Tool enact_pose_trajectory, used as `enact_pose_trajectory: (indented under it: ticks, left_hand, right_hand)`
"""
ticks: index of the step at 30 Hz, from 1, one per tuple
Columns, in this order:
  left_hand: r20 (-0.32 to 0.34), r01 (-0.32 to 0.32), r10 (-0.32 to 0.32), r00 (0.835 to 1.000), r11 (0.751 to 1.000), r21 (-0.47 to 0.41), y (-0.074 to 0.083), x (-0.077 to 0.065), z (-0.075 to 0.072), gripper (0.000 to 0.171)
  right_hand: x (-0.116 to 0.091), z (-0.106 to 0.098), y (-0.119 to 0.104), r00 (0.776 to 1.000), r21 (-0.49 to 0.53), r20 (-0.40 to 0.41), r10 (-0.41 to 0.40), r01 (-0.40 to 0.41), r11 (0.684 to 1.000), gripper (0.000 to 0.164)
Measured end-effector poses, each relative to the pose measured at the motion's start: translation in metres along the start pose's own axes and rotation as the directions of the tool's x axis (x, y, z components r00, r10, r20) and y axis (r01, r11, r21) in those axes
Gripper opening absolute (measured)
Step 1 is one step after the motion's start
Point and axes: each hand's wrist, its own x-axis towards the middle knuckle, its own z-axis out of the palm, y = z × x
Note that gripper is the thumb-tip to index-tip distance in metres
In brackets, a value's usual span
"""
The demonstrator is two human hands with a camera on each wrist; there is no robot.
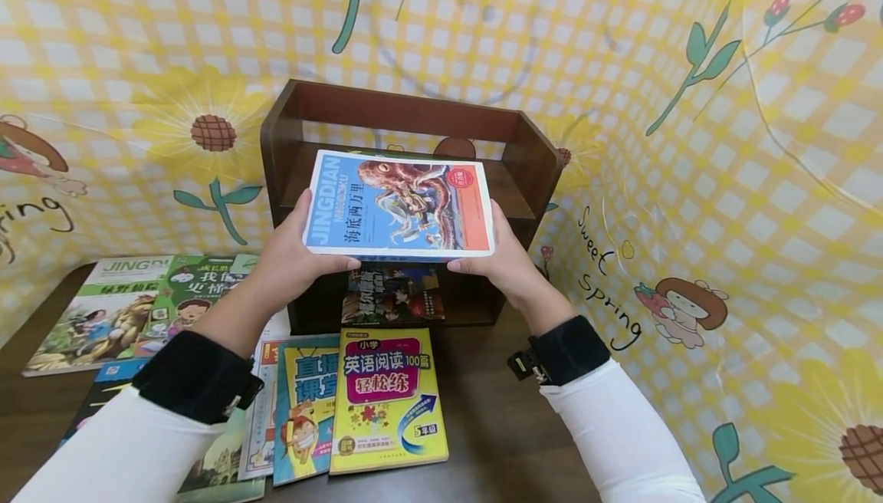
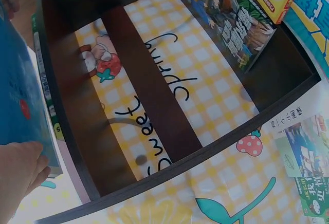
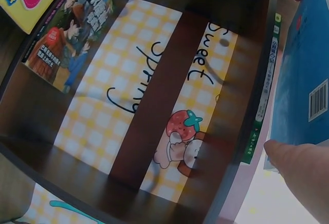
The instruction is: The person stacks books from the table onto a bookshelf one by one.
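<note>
Both hands hold a thick book (image 1: 407, 204) with a blue and orange cover and an octopus picture, cover up, in front of the upper part of a dark brown shelf (image 1: 276, 150). My left hand (image 1: 286, 258) grips its left edge, thumb at the near side. The right hand (image 1: 507, 254) grips the opposite edge likewise. In the right wrist view the book's blue back (image 3: 303, 95) shows a barcode. A green-spined book (image 3: 264, 90) lies on the shelf's upper board, mostly hidden behind the held book.
A dark-covered book (image 1: 393, 292) lies in the shelf's lower compartment. In front, a yellow book (image 1: 389, 403) overlaps a blue one (image 1: 303, 411) on the brown table (image 1: 497, 442). Several more books, including a white one (image 1: 103, 311), lie at left. Patterned cloth stands behind and at right.
</note>
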Motion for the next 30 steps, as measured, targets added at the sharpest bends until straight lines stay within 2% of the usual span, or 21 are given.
enact_pose_trajectory:
  ticks: [8,15,20,30]
  left_hand:
    - [-0.008,0.023,-0.023,1.000,1.000,0.008,-0.004,0.010,0.001,0.113]
    - [-0.011,0.046,-0.046,0.999,0.999,0.009,-0.008,0.014,0.002,0.109]
    - [-0.019,0.040,-0.040,0.999,0.999,0.020,-0.007,0.016,0.003,0.108]
    - [-0.057,0.024,-0.023,0.998,0.999,0.028,-0.004,0.021,0.005,0.096]
  right_hand:
    - [0.010,-0.002,0.002,0.998,0.021,-0.023,0.059,-0.058,0.998,0.097]
    - [0.016,-0.003,0.006,0.997,0.021,-0.011,0.073,-0.073,0.997,0.095]
    - [0.019,-0.003,0.008,0.996,0.030,-0.026,0.083,-0.082,0.996,0.092]
    - [0.021,-0.003,0.011,0.995,0.004,-0.050,0.081,-0.081,0.997,0.083]
